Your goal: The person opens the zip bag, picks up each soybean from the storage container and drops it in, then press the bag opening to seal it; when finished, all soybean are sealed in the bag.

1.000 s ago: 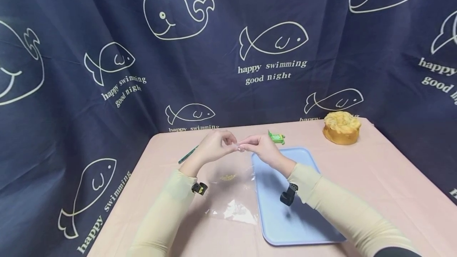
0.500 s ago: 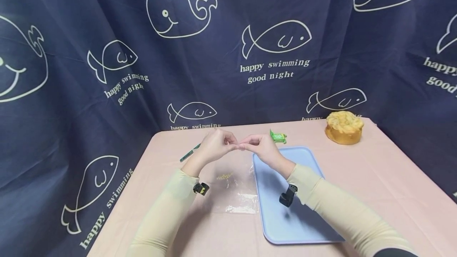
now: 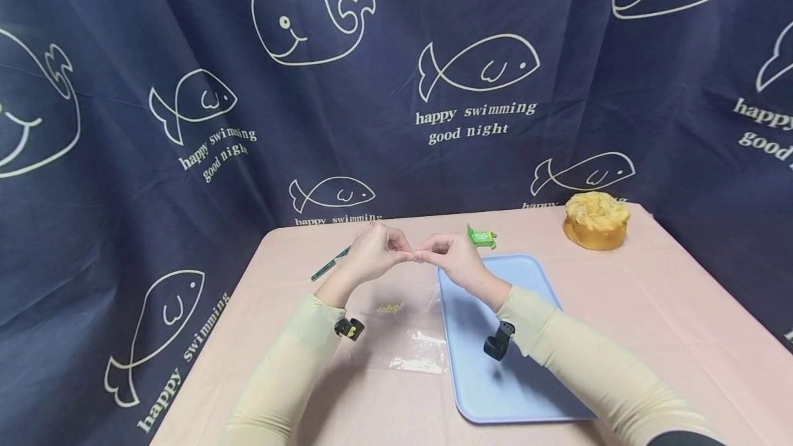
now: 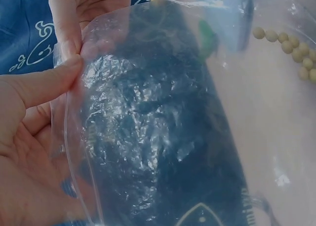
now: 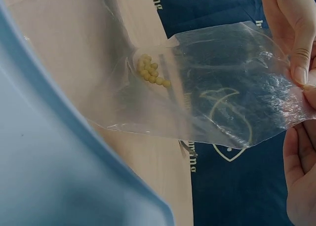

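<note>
Pinching the top edge of a clear bag above the table, left hand and right hand meet at its mouth; beads sit low inside; next, likely, parting or pressing that edge evenly.

Bag: thin clear plastic film, glossy, crinkled, catching highlights. Beads inside: small, pale yellow, smooth, matt. Tray: light blue plastic, smooth, faint sheen. Table cover: pink, matt, cloth-like. Backdrop: navy cloth, matt, creased, white printed fish. Bun: golden, rough crust. Sleeves: cream knit, matt. Small packet: green, glossy.
</note>
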Available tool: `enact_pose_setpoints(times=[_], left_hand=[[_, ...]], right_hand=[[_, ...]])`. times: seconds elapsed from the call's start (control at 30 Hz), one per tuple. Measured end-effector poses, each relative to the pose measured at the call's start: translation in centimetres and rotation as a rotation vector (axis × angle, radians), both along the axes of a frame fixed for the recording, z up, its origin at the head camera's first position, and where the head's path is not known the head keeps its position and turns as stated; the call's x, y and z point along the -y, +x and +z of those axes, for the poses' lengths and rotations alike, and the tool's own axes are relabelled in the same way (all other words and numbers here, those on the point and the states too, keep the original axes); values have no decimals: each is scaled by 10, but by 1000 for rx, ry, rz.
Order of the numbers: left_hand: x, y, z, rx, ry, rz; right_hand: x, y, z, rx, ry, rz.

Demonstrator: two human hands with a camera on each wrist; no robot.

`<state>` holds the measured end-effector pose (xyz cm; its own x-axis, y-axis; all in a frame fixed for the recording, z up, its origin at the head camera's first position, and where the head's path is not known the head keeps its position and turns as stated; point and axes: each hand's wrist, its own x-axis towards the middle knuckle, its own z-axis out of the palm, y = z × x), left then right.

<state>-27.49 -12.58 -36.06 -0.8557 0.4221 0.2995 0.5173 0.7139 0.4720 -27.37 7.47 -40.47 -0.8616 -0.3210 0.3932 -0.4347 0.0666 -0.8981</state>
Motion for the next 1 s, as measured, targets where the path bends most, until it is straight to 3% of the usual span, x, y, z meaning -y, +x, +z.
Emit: enact_pose_setpoints(times=[0.13,0.37,0.6,1.0], left_hand=[[1,-1,2,43,31,-1],[10,-1,1,59,64,2],[15,2,2,45,66,29],[34,11,-5,68,11,65]], right_hand=[[2,16,19,-36,14,-11],[2,17,22,-37,26,-18],[-3,-6,-4,-10,28,-30],[-11,-10,-13,10,-5,-6]])
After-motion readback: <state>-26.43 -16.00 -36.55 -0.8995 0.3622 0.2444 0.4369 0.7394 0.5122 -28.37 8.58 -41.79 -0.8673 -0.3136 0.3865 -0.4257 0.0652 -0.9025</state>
